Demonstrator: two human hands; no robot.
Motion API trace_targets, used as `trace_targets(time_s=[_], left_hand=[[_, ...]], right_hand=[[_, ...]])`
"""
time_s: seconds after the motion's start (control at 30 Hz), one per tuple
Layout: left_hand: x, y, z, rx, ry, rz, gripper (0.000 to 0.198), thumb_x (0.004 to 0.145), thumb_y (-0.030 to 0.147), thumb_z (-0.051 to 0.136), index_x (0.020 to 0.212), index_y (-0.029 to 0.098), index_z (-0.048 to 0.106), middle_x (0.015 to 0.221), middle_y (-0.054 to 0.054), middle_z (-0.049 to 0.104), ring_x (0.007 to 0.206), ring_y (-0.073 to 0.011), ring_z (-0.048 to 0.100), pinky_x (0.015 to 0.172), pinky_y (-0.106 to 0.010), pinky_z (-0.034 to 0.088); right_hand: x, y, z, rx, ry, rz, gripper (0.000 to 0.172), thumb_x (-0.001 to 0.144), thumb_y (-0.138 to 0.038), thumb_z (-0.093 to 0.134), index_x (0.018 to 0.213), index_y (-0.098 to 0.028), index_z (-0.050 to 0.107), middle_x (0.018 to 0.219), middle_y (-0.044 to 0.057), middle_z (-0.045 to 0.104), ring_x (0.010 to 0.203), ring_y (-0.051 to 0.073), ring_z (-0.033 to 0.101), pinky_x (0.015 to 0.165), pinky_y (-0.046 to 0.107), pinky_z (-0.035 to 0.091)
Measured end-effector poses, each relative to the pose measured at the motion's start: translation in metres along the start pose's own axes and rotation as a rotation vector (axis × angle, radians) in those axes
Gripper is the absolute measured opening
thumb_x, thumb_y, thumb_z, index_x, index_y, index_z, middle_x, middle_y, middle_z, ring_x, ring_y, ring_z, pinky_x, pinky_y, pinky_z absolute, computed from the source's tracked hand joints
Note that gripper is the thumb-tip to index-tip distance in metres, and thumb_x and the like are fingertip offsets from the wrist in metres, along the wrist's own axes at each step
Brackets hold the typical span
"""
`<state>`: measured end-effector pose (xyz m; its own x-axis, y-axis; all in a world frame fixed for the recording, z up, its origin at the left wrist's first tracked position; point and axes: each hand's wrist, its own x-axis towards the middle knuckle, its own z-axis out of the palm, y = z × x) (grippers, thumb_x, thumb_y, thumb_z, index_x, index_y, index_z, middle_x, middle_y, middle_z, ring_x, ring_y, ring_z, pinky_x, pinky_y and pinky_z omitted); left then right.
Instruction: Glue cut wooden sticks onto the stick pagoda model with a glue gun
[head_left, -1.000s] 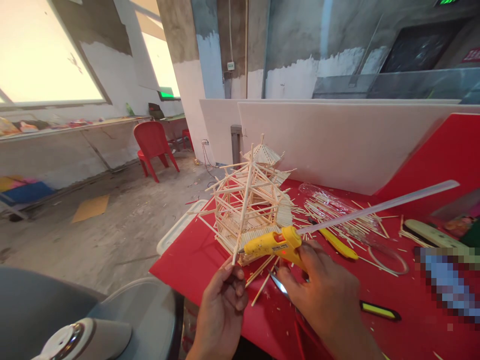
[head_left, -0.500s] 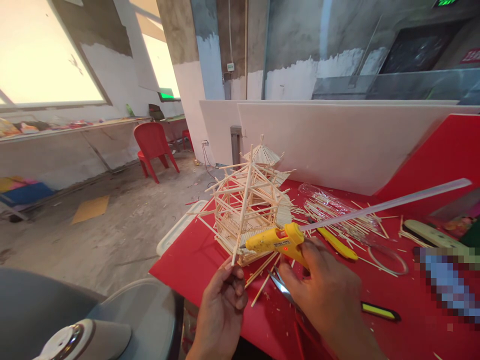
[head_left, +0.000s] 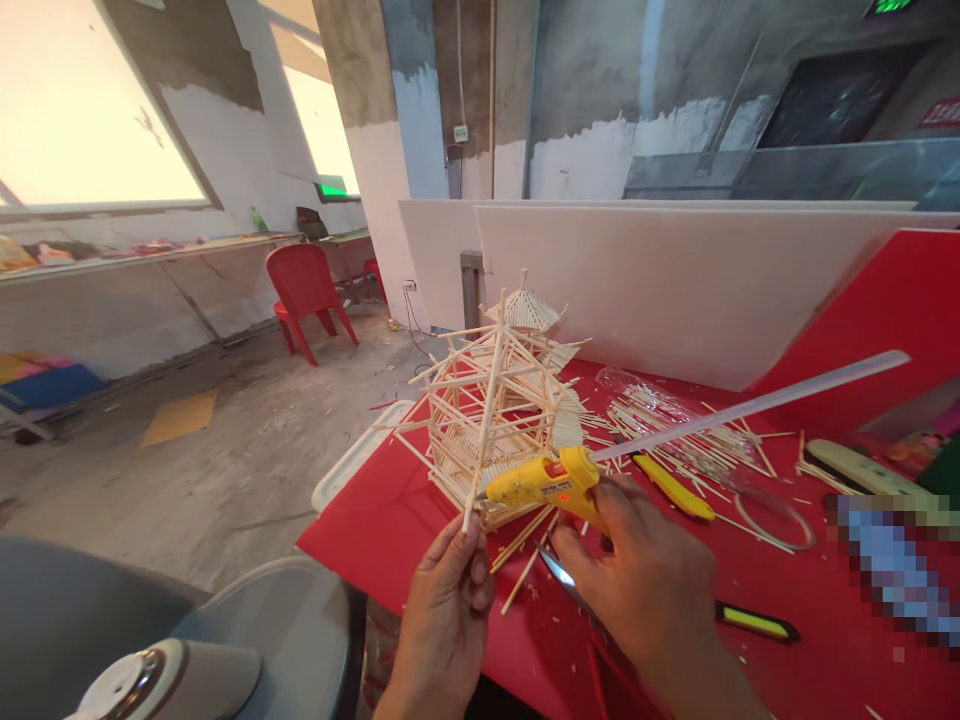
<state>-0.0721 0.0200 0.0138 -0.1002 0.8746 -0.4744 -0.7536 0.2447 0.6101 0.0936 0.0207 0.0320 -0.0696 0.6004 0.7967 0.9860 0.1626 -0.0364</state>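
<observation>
A small house model [head_left: 502, 400] made of thin wooden sticks stands on the red table [head_left: 390, 530] near its left edge. My left hand [head_left: 446, 610] pinches the lower end of a long wooden stick [head_left: 486, 420] that leans up against the model. My right hand [head_left: 645, 590] grips a yellow glue gun [head_left: 551, 482], its nozzle pointing left at the stick near the model's base. A long clear glue stick [head_left: 750, 405] juts out of the gun's back toward the right.
Loose sticks [head_left: 675, 430] lie scattered behind the gun, with a yellow cutter [head_left: 671, 485], a second cutter [head_left: 754, 620] and scissors [head_left: 559, 575] on the table. A white board [head_left: 675, 290] stands behind. A red chair [head_left: 304, 285] is on the floor at left.
The glue gun's nozzle has risen slightly toward the stick and the glue stick's far end dipped a little. My left hand has shifted its fingers on the stick.
</observation>
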Motion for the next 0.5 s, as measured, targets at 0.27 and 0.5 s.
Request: trace_targets(time_s=[0.27,0.5], left_hand=[[0.0014,0.0003,0.0,-0.006,-0.001,0.0,0.04,0.047,0.026,0.095,0.074,0.012,0.069,0.062,0.004,0.057,0.046,-0.0023,0.041,0.034,-0.012,0.03],[0.0023,-0.0001,-0.0008,-0.004,-0.006,-0.002,0.041,0.046,0.026,0.096,0.074,0.012,0.069,0.061,0.004,0.057,0.046,-0.0024,0.041,0.035,-0.012,0.03]], right_hand=[[0.0009,-0.0005,0.0003,-0.023,-0.009,-0.01,0.022,0.087,-0.032,0.05,0.099,-0.017,0.063,0.089,0.008,0.074,0.064,0.021,0.069,0.055,0.03,0.043],[0.0009,-0.0001,0.0015,-0.015,-0.012,-0.014,0.022,0.088,-0.031,0.05,0.098,-0.017,0.064,0.09,0.01,0.075,0.065,0.021,0.069,0.057,0.031,0.044]])
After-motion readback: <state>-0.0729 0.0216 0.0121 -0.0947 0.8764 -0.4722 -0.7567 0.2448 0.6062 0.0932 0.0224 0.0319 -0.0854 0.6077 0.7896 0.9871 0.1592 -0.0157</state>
